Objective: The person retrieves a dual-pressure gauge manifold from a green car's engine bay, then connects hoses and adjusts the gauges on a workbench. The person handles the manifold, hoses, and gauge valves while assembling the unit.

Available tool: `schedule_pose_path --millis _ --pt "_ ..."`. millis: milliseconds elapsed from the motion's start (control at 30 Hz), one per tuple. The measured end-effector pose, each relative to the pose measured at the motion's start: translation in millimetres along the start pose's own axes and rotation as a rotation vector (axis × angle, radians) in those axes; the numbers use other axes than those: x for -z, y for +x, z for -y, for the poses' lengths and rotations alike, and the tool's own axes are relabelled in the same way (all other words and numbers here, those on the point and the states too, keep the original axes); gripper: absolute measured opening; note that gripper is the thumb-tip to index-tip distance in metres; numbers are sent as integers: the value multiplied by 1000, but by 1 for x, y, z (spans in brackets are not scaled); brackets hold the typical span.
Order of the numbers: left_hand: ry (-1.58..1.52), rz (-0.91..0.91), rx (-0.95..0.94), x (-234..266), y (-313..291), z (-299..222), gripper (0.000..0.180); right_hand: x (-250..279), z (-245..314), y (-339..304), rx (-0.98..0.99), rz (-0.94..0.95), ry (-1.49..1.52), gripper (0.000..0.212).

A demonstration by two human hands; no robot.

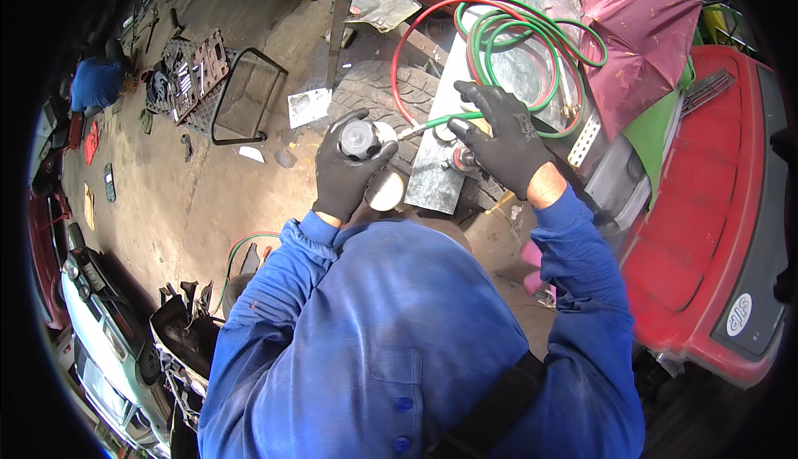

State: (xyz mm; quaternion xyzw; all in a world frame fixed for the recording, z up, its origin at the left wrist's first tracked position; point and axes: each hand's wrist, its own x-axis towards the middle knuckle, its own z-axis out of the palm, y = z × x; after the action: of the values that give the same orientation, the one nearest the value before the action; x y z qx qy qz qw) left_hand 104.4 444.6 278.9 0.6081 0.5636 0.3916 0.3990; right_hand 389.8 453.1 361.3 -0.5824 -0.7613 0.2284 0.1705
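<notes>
Green hose [453, 118] crosses a flat grey metal sheet [436, 185], its straight end and metal fitting [410, 132] pointing between 8 and 9 o'clock, toward the left hand [351, 168]. That black-gloved hand's fingers clamp a round grey knob [358, 138]. The hose lies at the right hand [505, 136], between parted thumb and forefinger; I cannot tell whether they grip. Pale lettering [526, 126] marks that glove; a lettered oval sticker [739, 315] sits toward 4 o'clock.

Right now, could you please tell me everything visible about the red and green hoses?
The hoses, one red, one green, look rubbery. They lie in loose loops mostly on the grey metal sheet beside the maroon umbrella, with brass-coloured fittings. The green one reaches the right hand; whether it is gripped is unclear.
</notes>
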Motion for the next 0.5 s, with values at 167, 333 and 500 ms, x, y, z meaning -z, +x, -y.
schedule_pose_path --millis 167,333,500 --pt "-92 -28 222 -46 14 78 44 15 -9 -49 -262 -117 191 41" --pt "-70 -39 377 -75 23 151 31 -14 -1 -94 -236 -187 124 41" --pt "-116 56 267 -62 24 163 48 -38 4 -85 -304 -175 96 42"
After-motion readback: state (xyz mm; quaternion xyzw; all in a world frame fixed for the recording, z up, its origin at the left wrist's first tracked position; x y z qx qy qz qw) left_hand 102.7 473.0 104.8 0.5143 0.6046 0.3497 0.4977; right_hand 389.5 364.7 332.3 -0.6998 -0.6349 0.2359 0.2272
